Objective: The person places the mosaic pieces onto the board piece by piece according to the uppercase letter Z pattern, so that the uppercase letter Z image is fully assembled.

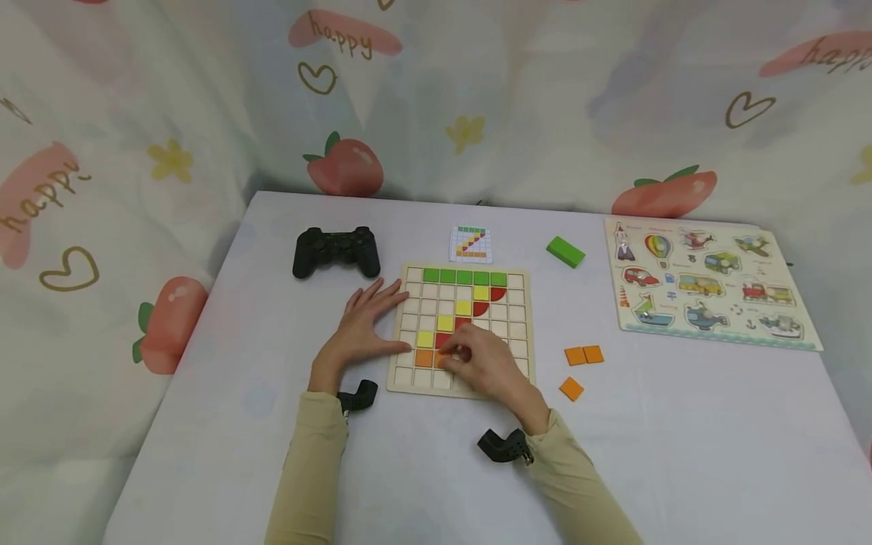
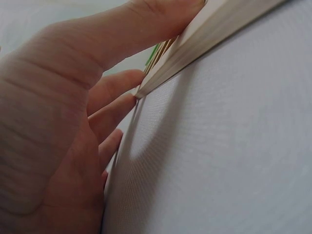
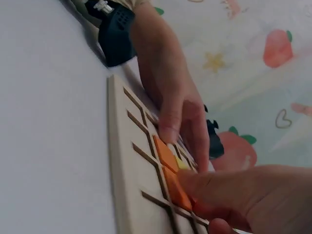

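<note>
A wooden grid board lies on the table with green, yellow, red and orange pieces in its cells. My left hand is spread at the board's left side, its thumb and fingertips touching the edge. In the left wrist view the thumb lies over the board's rim. Over the lower middle cells, my right hand pinches an orange square tile between thumb and curled fingers, at a grid cell. Beside it a second orange tile sits flat in its cell. The right hand's fingers partly hide nearby red pieces.
Loose orange tiles lie right of the board, with another orange tile below them. Behind stand a pattern card, a green block and a black game controller. A picture puzzle board lies at the right.
</note>
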Tool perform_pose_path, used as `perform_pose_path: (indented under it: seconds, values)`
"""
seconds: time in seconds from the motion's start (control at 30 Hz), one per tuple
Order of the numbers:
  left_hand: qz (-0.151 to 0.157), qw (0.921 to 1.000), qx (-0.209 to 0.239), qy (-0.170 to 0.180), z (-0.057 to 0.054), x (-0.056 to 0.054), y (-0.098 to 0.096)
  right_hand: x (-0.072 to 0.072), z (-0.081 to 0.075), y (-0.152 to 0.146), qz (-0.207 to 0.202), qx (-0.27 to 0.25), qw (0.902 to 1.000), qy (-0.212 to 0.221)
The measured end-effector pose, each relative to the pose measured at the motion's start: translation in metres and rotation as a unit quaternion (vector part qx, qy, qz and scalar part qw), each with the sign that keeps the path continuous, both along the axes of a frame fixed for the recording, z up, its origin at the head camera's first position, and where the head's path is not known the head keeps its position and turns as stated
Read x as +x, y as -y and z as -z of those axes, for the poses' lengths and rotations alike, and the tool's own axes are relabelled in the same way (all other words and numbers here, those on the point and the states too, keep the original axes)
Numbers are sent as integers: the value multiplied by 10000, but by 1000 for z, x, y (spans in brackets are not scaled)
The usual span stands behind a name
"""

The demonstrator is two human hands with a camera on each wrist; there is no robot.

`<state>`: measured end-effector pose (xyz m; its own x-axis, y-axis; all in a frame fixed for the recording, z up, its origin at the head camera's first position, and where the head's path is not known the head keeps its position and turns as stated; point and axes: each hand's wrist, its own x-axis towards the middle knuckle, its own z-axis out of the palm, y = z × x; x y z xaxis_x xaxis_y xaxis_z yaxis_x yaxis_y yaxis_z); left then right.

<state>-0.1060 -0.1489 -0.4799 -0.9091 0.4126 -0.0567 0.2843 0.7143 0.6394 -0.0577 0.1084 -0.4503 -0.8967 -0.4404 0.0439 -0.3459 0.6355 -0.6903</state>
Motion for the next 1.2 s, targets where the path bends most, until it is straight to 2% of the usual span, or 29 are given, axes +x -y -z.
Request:
perform_pose_path:
  seconds: [0.13,0.23,0.37,0.47,0.57,0.67,0.8,0.93,1.0,1.1,1.2]
  values:
    - [-29,10000,29,6,0,0,0,-9,-6,-20,334,-169,9993,12]
    - [-48,10000,35,26,-1,1,0,-16,-12,-47,609,-79,9980,117]
    - [-78,9999,-5,99,-1,2,0,-22,-23,-91,775,284,9942,694]
    - [-79,9999,-37,112,-1,2,0,-22,-32,-123,843,599,9866,1265]
    - [-74,9999,-36,88,-2,2,0,-21,-37,-148,889,898,9785,1632]
    - [-67,10000,-16,52,-2,2,0,-19,-39,-162,896,1049,9728,1863]
    - [-63,10000,-1,28,-2,2,0,-19,-35,-165,989,1110,9663,2101]
    - [-82,9999,-28,65,-1,1,0,-20,-31,-160,1129,1214,9663,1971]
    - [-95,9999,-21,73,-1,1,-1,-21,-30,-158,1133,1188,9708,1748]
    - [-92,9999,-3,62,-1,1,-1,-21,-28,-150,1146,1007,9814,1162]
    - [-78,9999,14,63,-3,2,-1,-21,-27,-133,1072,602,9906,598]
